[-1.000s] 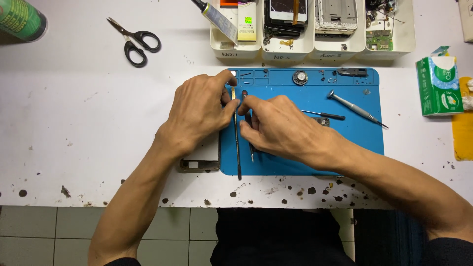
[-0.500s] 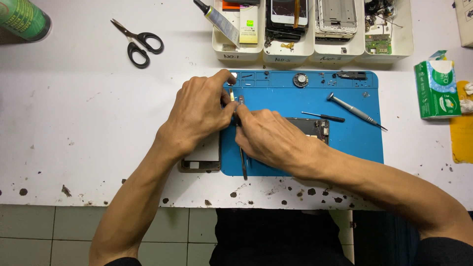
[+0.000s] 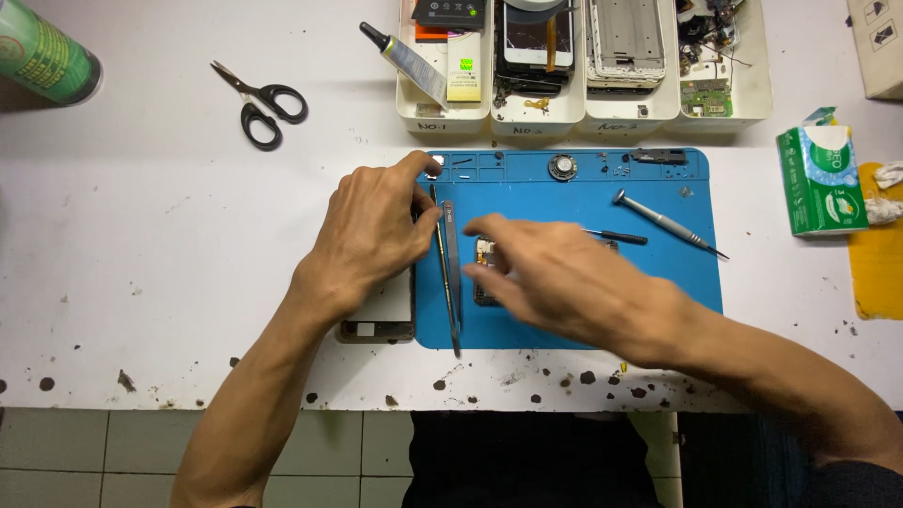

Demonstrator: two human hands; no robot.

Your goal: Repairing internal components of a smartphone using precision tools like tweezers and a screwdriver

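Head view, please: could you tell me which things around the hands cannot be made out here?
- Phone frame: mostly hidden under the left hand, head view.
- Small circuit part on the blue mat: largely covered by the right hand; whether the fingers touch it is unclear.
- Tweezers: the top ends vanish behind the left hand, so the grip cannot be judged.
- Green can: cut off by the top-left edge.

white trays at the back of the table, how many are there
4, in a row along the back edge above the blue mat: first tray at left, second, third, fourth at right. All hold phone parts; none seems hidden.
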